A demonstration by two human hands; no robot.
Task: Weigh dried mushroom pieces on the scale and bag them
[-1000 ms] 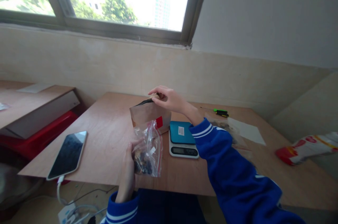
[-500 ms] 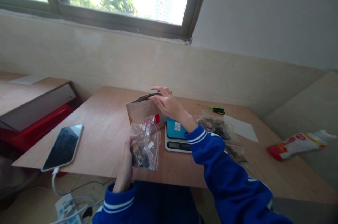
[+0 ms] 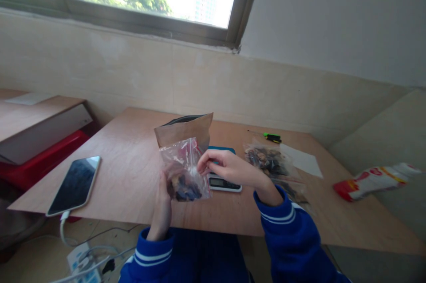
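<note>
My left hand (image 3: 162, 203) is closed on the left side of a clear zip bag (image 3: 181, 165), which has dark brown dried pieces in its lower part. At the bag's right edge is my right hand (image 3: 221, 165), fingers curled together; what they hold, if anything, is hidden. Just behind the zip bag stands a brown paper pouch (image 3: 186, 131) with its top gaping and a dark inside. A kitchen scale (image 3: 228, 184) with a blue top lies partly under my right hand.
To the right lie a bag of dried pieces (image 3: 266, 158), a second clear bag (image 3: 294, 192), a sheet of paper (image 3: 302, 161) and a green-and-black screwdriver (image 3: 273, 137). A red-and-white bottle (image 3: 376, 181) is farther right. On the left lies a phone (image 3: 75, 185) with a cable.
My right hand has come away from the pouch's mouth, down and toward me, to the zip bag's edge. My left hand has turned the zip bag slightly and raised it.
</note>
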